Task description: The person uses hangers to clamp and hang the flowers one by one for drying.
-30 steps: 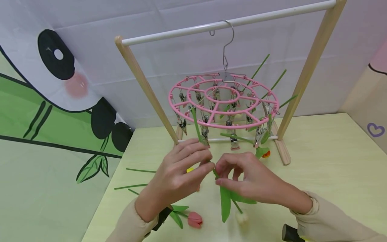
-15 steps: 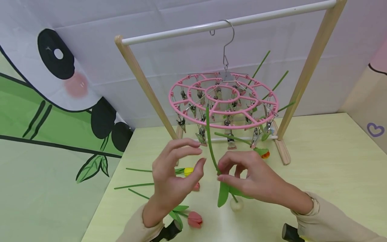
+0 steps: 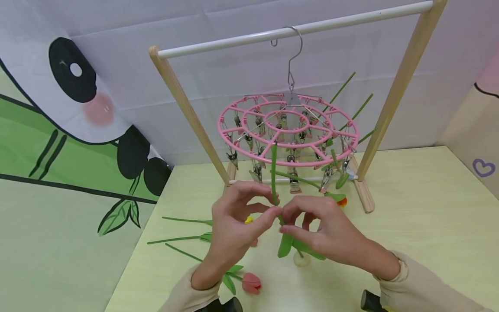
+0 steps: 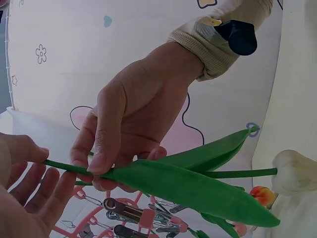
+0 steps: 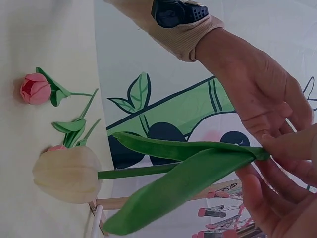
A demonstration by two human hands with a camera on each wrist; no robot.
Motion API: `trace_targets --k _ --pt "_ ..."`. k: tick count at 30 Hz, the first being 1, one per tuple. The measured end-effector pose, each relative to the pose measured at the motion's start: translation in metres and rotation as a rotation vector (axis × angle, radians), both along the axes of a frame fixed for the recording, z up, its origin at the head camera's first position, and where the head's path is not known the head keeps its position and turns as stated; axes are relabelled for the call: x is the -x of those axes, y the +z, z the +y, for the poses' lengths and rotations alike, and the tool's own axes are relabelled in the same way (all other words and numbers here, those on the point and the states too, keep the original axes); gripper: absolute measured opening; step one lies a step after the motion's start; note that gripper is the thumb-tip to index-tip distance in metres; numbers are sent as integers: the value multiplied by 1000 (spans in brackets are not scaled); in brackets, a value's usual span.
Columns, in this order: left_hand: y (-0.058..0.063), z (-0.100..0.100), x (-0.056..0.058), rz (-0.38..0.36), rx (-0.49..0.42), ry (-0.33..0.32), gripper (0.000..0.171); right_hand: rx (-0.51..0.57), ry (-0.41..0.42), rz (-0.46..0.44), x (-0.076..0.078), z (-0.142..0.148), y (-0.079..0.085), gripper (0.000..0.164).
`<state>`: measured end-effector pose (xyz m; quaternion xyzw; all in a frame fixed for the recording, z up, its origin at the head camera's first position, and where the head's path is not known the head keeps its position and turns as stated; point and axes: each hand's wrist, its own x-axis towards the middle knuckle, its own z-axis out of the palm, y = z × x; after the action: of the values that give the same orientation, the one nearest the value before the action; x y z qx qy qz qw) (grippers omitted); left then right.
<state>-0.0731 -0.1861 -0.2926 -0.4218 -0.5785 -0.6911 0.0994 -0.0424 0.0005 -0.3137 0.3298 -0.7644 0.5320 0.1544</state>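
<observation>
A white artificial tulip [image 5: 67, 173] hangs head down over the table, its green stem [image 3: 274, 173] pointing up towards the rack. My right hand [image 3: 327, 229] pinches that stem just above the two broad leaves [image 4: 193, 191]. Higher on the same stem, my left hand [image 3: 239, 227] pinches it between thumb and fingers, close beside the right fingertips. Behind both hands hangs a round pink clip hanger [image 3: 278, 145] with several metal clips [image 3: 294, 182]. Several green stems stick out at its right side, and an orange-red tulip head [image 3: 342, 202] hangs low there.
A wooden rack with a white bar [image 3: 241, 41] carries the hanger. On the table [image 3: 413, 225], left of and below the hands, lie several more tulips, among them a pink tulip [image 3: 251, 283] and a yellow tulip [image 3: 249, 220] partly hidden by the left hand.
My left hand let go of the stem, opened out to the left, then came back and pinched it again. The right hand kept its hold; the stem swung more upright. The hanger turned slightly.
</observation>
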Motion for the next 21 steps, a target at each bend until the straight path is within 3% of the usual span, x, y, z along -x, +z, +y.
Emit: trace_targets --k 9,17,21 --pt "2 0 -1 35 39 78 23 -63 -66 53 0 1 2 29" --pt "2 -6 2 43 26 114 23 -186 -242 174 -7 1 4 60" --pt "1 -8 4 43 20 126 23 -204 -306 240 -10 2 5 64"
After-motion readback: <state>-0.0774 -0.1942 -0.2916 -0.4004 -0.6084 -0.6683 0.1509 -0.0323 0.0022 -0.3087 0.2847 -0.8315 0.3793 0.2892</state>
